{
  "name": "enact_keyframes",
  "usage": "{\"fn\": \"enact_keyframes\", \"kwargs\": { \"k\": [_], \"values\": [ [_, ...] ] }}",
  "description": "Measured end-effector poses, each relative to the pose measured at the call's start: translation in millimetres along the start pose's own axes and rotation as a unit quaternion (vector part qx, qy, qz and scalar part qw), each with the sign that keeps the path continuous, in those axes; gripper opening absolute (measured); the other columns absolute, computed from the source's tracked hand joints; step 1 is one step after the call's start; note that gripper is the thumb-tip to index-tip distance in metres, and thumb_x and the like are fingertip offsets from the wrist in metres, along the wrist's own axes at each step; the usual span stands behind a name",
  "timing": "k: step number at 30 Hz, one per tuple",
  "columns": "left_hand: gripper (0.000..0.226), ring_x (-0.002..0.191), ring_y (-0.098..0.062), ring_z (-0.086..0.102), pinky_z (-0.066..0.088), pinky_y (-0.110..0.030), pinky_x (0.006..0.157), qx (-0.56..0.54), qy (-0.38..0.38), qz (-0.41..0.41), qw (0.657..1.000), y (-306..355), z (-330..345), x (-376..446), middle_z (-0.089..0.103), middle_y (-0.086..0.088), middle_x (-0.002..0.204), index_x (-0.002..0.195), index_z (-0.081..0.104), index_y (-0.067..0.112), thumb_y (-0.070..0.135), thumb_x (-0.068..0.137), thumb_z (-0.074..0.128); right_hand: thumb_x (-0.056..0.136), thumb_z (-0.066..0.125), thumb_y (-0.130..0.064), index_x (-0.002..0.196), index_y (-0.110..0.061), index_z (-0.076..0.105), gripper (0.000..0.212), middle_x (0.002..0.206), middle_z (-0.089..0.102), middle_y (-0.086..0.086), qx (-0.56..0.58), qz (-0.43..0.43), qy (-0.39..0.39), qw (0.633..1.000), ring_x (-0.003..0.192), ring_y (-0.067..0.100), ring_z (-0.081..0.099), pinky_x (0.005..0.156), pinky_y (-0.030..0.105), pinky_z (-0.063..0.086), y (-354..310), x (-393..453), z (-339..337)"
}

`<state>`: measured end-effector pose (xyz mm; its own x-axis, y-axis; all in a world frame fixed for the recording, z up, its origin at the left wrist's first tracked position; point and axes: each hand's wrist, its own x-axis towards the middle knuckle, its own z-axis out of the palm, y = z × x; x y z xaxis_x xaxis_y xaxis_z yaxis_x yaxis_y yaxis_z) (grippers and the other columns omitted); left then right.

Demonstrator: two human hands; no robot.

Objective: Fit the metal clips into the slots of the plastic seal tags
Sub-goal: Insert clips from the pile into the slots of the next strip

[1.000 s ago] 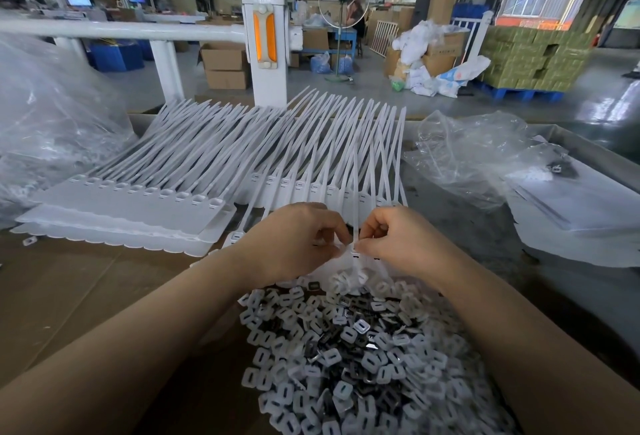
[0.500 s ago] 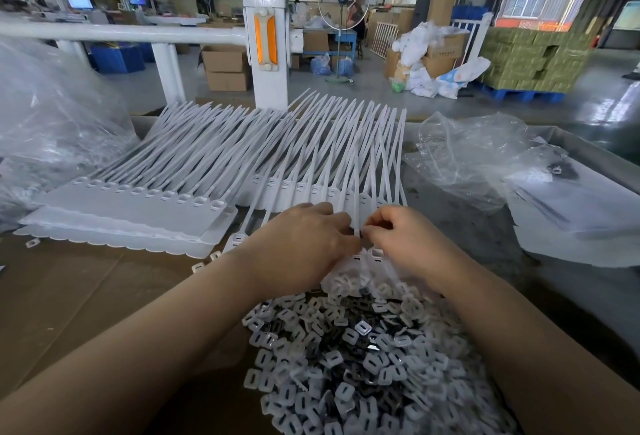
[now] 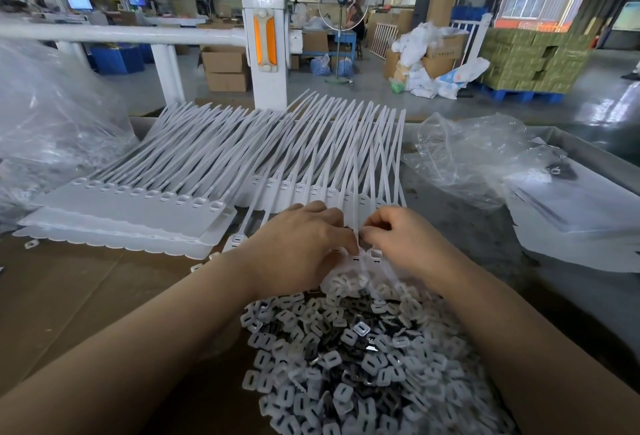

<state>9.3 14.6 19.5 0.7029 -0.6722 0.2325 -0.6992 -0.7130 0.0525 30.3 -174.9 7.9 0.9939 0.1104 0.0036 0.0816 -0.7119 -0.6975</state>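
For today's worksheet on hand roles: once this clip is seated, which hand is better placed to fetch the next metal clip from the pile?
Probably the right hand. Its fingers pinch at the tag head, while the left hand lies across the seal tags, apparently steadying them. The clip pile sits just below both wrists.

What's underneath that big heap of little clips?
The pile of clips rests on brown cardboard that shows around its left edge. Whatever lies under its middle is covered.
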Motion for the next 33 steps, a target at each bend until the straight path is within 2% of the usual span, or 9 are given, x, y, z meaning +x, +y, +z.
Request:
{"fn": "enact_keyframes", "kwargs": {
  "k": [6, 9, 12, 16, 18, 21, 23, 30, 33],
  "values": [
    [0.024, 0.105, -0.011, 0.045, 0.034, -0.034, 0.094, 0.04, 0.002, 0.015, 0.999, 3, 1, 3, 0.054, 0.012, 0.104, 0.115, 0.065, 0.038, 0.038, 0.096, 0.05, 0.096, 0.059, -0.032, 0.092, -0.027, 0.065, 0.009, 0.086, 0.068, -0.01, 0.001, 0.0, 0.0, 1.0, 0.078, 0.008, 0.065, 0.068, 0.027, 0.051, -1, 0, 1],
    [0.025, 0.104, -0.01, 0.045, 0.032, -0.033, 0.093, 0.002, 0.007, -0.016, 1.0, 1, -1, 3, 0.052, 0.012, 0.102, 0.114, 0.068, 0.042, 0.044, 0.092, 0.057, 0.096, 0.059, -0.031, 0.091, -0.028, 0.065, 0.008, 0.085, 0.069, -0.01, 0.006, -0.001, -0.001, 1.0, 0.078, 0.011, 0.067, 0.068, 0.027, 0.051, -1, -2, 0],
    [0.022, 0.101, -0.007, 0.045, 0.035, -0.033, 0.092, -0.088, 0.014, -0.041, 0.995, -1, -2, 1, 0.052, 0.015, 0.101, 0.108, 0.071, 0.043, 0.04, 0.086, 0.07, 0.096, 0.059, -0.031, 0.088, -0.031, 0.063, 0.009, 0.085, 0.07, -0.009, 0.014, -0.005, -0.003, 1.0, 0.08, 0.01, 0.068, 0.073, 0.029, 0.054, -2, -3, -1],
    [0.016, 0.1, 0.005, 0.049, 0.036, -0.023, 0.087, -0.257, -0.075, -0.019, 0.963, 9, -6, 0, 0.055, 0.026, 0.096, 0.093, 0.074, 0.043, 0.04, 0.078, 0.079, 0.097, 0.06, -0.031, 0.088, -0.029, 0.063, 0.009, 0.086, 0.07, -0.008, 0.02, -0.006, -0.006, 1.0, 0.078, 0.008, 0.067, 0.076, 0.032, 0.056, -1, -3, -1],
    [0.018, 0.103, 0.011, 0.048, 0.034, -0.021, 0.089, -0.274, -0.119, -0.011, 0.954, 13, -7, 0, 0.055, 0.031, 0.1, 0.094, 0.074, 0.044, 0.04, 0.077, 0.079, 0.097, 0.06, -0.031, 0.088, -0.027, 0.064, 0.01, 0.084, 0.07, -0.007, 0.022, -0.006, -0.003, 1.0, 0.074, 0.008, 0.068, 0.074, 0.032, 0.056, -1, -2, -2],
    [0.014, 0.1, 0.016, 0.048, 0.03, -0.007, 0.085, -0.267, -0.114, -0.008, 0.957, 15, -8, 0, 0.055, 0.037, 0.094, 0.09, 0.076, 0.038, 0.032, 0.078, 0.08, 0.096, 0.06, -0.031, 0.087, -0.027, 0.064, 0.01, 0.082, 0.07, -0.006, 0.029, -0.004, -0.003, 1.0, 0.072, 0.008, 0.068, 0.075, 0.035, 0.057, -1, -2, -2],
    [0.01, 0.095, 0.012, 0.051, 0.031, -0.001, 0.079, -0.27, -0.112, -0.016, 0.956, 16, -9, 0, 0.057, 0.034, 0.09, 0.087, 0.077, 0.033, 0.028, 0.079, 0.08, 0.096, 0.06, -0.031, 0.086, -0.028, 0.064, 0.011, 0.081, 0.07, -0.006, 0.028, -0.003, -0.001, 1.0, 0.072, 0.008, 0.069, 0.074, 0.034, 0.057, 0, -2, -2],
    [0.01, 0.091, 0.001, 0.058, 0.048, -0.021, 0.085, -0.273, -0.148, -0.02, 0.95, 21, -14, -2, 0.061, 0.017, 0.095, 0.09, 0.074, 0.031, 0.03, 0.081, 0.078, 0.096, 0.061, -0.028, 0.083, -0.027, 0.065, 0.014, 0.073, 0.068, -0.007, 0.051, -0.004, 0.009, 0.999, 0.059, 0.001, 0.066, 0.059, 0.025, 0.046, 0, -2, -3],
    [0.007, 0.088, 0.001, 0.056, 0.044, -0.015, 0.078, -0.261, -0.159, -0.02, 0.952, 22, -14, -2, 0.061, 0.016, 0.093, 0.089, 0.074, 0.03, 0.031, 0.083, 0.076, 0.097, 0.06, -0.028, 0.084, -0.027, 0.064, 0.013, 0.073, 0.067, -0.007, 0.055, -0.008, 0.008, 0.998, 0.059, 0.0, 0.066, 0.059, 0.024, 0.046, 0, -3, -3]
  ]
}}
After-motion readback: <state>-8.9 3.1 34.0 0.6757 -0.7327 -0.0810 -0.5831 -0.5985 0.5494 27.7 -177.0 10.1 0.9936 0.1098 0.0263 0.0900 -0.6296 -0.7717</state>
